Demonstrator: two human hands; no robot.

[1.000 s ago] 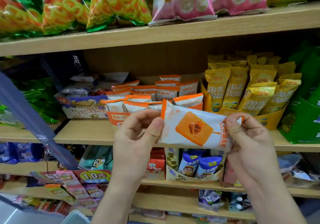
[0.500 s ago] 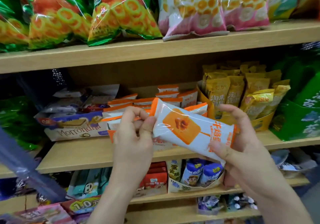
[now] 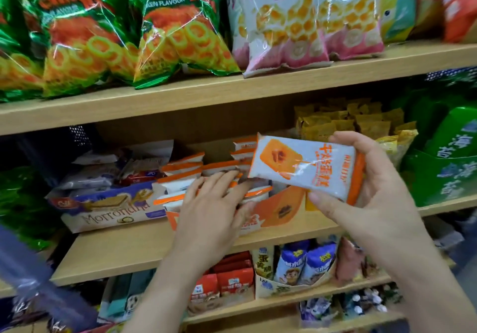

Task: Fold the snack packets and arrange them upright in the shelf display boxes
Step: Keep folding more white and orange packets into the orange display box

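The left hand has let go of the white-and-orange plastic snack packet and now presses straight fingers on the matching packets standing in the orange cardboard display box, likely opening a slot. The right hand alone grips the packet, fingers curled round its end, just above that box.

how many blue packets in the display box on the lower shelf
2. The left blue packet and the right blue packet stand side by side in the box; more may be hidden behind them.
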